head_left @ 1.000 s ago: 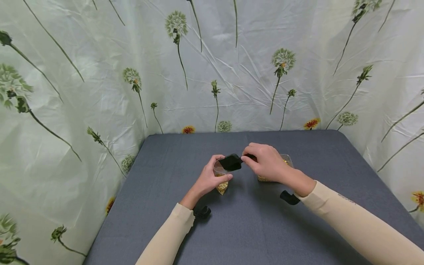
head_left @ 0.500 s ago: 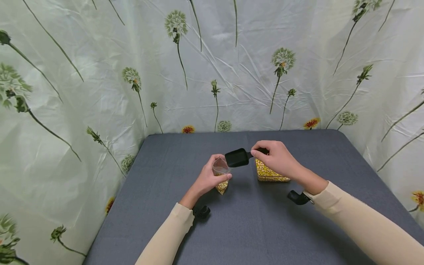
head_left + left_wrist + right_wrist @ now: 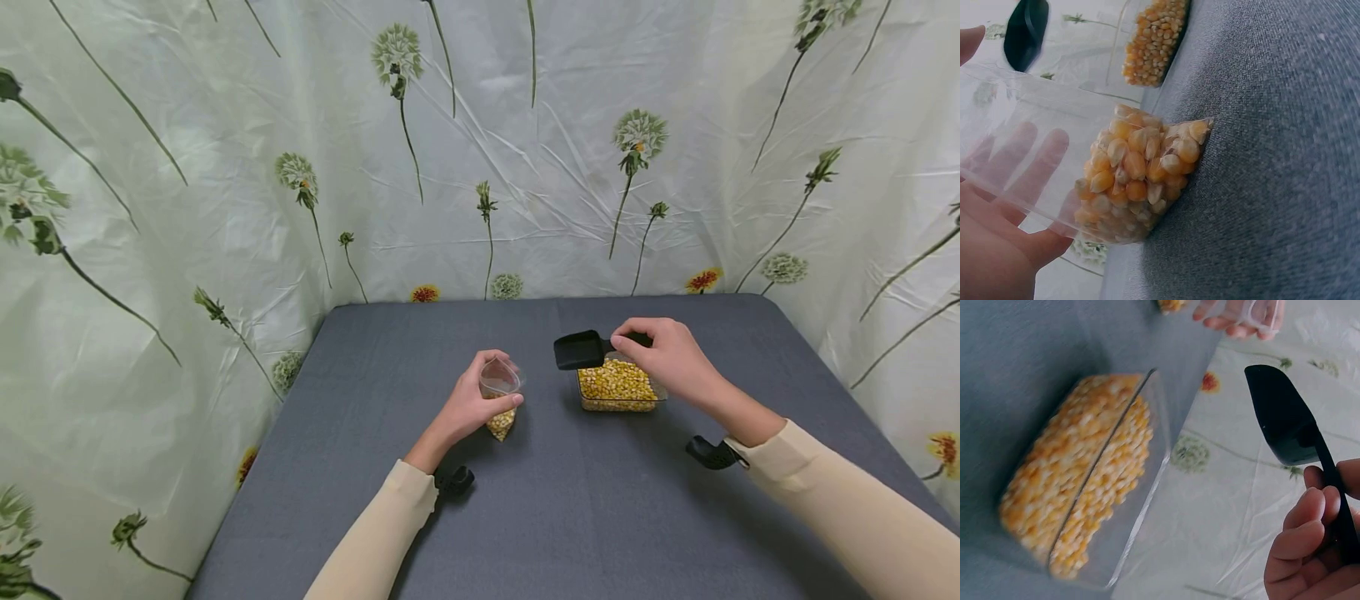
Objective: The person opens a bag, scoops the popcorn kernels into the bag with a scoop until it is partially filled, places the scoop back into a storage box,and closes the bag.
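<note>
My left hand [image 3: 480, 402] holds a clear plastic bag [image 3: 501, 377] upright by its upper part, its mouth spread wide. Corn kernels [image 3: 1132, 169] fill the bag's lower end, which comes down at the grey cloth in the left wrist view. My right hand [image 3: 666, 357] pinches the handle of a small black scoop [image 3: 579, 350] between thumb and fingers. No kernels show in the scoop's bowl. Below and beside that hand stands a clear rectangular container [image 3: 1121, 522] holding many yellow kernels [image 3: 615, 380]; its far right part is hidden behind the hand.
A grey cloth [image 3: 555, 508] covers the table, with the far edge just behind the container. A white curtain [image 3: 465, 150] printed with dandelions hangs around the back and sides. Black wrist-worn devices [image 3: 456, 481] sit at both cuffs.
My right hand has carried the scoop rightward from over the bag's mouth to above the container's left end, uncovering both the bag's opening and the kernels. The left hand has stayed in place.
</note>
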A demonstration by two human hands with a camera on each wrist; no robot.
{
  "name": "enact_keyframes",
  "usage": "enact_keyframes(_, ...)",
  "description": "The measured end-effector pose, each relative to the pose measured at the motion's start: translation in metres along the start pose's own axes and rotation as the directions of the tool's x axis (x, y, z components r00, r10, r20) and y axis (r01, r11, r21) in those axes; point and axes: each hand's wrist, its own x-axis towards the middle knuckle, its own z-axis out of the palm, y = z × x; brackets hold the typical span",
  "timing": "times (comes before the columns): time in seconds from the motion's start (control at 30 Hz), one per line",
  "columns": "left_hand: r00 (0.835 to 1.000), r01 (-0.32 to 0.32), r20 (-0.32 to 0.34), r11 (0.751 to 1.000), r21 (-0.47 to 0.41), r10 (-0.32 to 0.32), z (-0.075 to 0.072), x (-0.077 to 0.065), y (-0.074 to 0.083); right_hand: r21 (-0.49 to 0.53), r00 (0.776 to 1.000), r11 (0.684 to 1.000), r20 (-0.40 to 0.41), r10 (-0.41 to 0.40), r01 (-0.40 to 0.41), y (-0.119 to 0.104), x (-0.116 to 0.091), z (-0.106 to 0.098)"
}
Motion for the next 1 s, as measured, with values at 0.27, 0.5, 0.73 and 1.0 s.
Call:
enact_keyframes(0.27,1.0,0.001,0.002,1.0,0.011,-0.001,0.001,0.0,0.0,-0.06,0.998,0.996,-0.024,0.063,-0.065,0.023,-0.008,-0.009)
enact_keyframes(0.5,1.0,-0.002,0.0,1.0,0.018,0.002,0.002,0.0,0.002,-0.113,0.993,0.987,-0.026,0.116,-0.118,0.039,-0.014,-0.015)
enact_keyframes(0.73,1.0,-0.001,0.004,1.0,0.014,0.001,0.003,0.0,0.002,-0.152,0.988,0.976,-0.017,0.155,-0.156,0.052,-0.016,-0.021)
enact_keyframes(1.0,1.0,0.005,-0.005,1.0,0.003,-0.005,0.004,0.0,0.0,-0.184,0.985,0.967,-0.026,0.172,-0.174,0.064,-0.016,-0.025)
